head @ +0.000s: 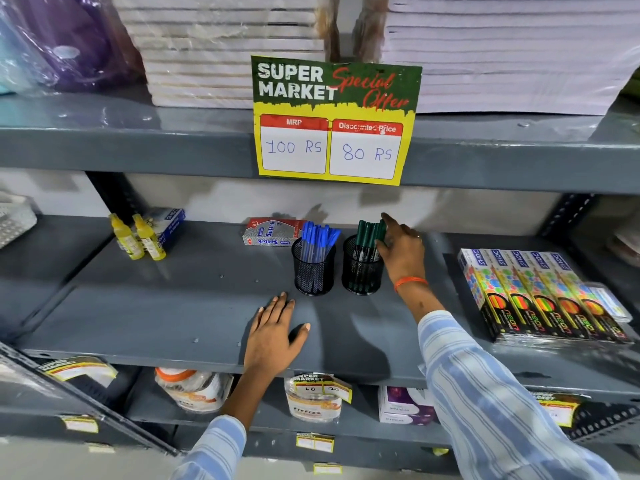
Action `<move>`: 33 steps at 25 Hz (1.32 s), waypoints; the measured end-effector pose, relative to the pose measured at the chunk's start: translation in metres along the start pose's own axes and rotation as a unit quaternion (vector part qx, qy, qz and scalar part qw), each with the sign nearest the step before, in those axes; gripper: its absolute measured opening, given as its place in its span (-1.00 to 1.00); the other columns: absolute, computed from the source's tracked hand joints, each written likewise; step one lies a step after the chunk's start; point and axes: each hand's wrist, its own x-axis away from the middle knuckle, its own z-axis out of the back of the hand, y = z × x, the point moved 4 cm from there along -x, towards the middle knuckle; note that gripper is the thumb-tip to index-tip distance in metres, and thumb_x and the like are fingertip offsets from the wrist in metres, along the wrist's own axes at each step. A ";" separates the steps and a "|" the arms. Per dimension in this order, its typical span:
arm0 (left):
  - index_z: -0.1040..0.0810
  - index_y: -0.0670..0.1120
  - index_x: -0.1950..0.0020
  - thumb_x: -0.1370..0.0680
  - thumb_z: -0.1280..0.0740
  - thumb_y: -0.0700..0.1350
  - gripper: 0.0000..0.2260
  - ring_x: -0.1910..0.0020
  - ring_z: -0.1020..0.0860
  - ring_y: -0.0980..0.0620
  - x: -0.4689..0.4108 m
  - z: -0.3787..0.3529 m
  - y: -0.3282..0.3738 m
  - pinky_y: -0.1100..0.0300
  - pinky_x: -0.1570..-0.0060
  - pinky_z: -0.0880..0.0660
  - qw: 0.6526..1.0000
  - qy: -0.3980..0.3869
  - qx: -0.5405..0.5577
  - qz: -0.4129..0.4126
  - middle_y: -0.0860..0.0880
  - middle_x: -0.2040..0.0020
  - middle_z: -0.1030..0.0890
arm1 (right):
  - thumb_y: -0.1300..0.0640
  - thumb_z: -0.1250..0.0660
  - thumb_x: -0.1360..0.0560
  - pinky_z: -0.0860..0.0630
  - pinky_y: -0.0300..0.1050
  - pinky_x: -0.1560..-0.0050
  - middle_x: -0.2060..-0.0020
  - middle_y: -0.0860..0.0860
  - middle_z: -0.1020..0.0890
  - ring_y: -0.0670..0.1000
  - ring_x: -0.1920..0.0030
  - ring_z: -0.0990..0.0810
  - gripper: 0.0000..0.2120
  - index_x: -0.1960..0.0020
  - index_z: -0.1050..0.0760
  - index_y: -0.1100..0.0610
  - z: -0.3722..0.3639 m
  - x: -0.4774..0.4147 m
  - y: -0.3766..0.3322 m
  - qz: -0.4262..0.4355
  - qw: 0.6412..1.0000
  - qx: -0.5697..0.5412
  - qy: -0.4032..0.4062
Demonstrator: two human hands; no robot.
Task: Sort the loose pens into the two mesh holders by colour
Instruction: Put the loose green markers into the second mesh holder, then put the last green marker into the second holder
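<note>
A grey metal shelf [156, 306] is carrying everything here, and the left hand [273, 336] is lying flat on its bare front part, palm down, fingers [277, 303] spread a little and holding nothing. Far to the right of the right hand's fingers, a row of neon pencil packs [540, 292] is lying flat on the shelf. Just beyond the left fingertips, the two black mesh holders are standing upright side by side, close together. The left holder [313, 271] is carrying blue pens [318, 237], caps up. The right holder [362, 270] is carrying green pens [369, 233], also caps up. The right hand [401, 252] is reaching in beside the right holder, its fingers [389, 223] resting against the tops of the green pens; whether they are gripping one cannot be told, since the palm side is hidden. An orange band [410, 282] is circling that wrist. Behind the blue pens, past the left fingertips, a red and grey pen box [270, 233] is lying on the shelf. Far left of both hands, two yellow bottles [138, 237] are standing upright.
</note>
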 end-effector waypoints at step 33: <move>-0.34 -0.14 -0.23 -0.23 -0.57 0.09 -0.29 -0.07 -0.55 -0.21 -0.020 0.011 0.020 -0.07 0.02 -0.53 0.951 0.003 0.287 0.118 -0.17 -0.13 -0.59 | 0.08 -0.58 -0.21 -0.50 0.11 -0.07 -0.09 0.29 -0.57 0.30 -0.13 -0.52 -0.28 -0.22 -0.33 0.30 -0.035 0.125 0.025 -0.197 0.978 -0.048 -0.054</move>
